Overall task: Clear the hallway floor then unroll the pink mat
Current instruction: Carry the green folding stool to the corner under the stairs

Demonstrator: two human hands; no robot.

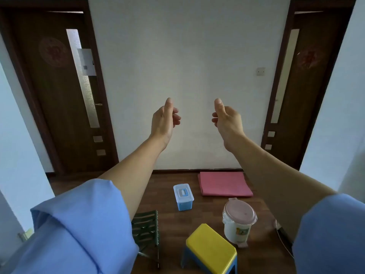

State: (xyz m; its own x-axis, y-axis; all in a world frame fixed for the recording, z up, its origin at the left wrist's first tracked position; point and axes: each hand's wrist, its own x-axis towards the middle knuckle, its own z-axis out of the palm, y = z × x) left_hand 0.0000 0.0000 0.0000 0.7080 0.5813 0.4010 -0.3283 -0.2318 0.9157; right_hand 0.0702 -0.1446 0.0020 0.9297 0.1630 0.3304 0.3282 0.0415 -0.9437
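The pink mat (225,183) lies folded flat on the wooden floor against the far wall. Before it stand a blue box with a clear lid (183,197), a white bin with a pink lid (238,221), a yellow-topped stool (211,249) and a folded green stool (146,232). My left hand (165,119) and my right hand (227,117) are raised in front of the wall, high above the floor, thumbs up, fingers loosely curled, palms facing each other. Neither hand holds anything.
Two dark wooden doors (59,91) (308,82) flank the white end wall. A white cable (282,242) runs along the floor at the right. My blue sleeves hide the near floor at both lower corners.
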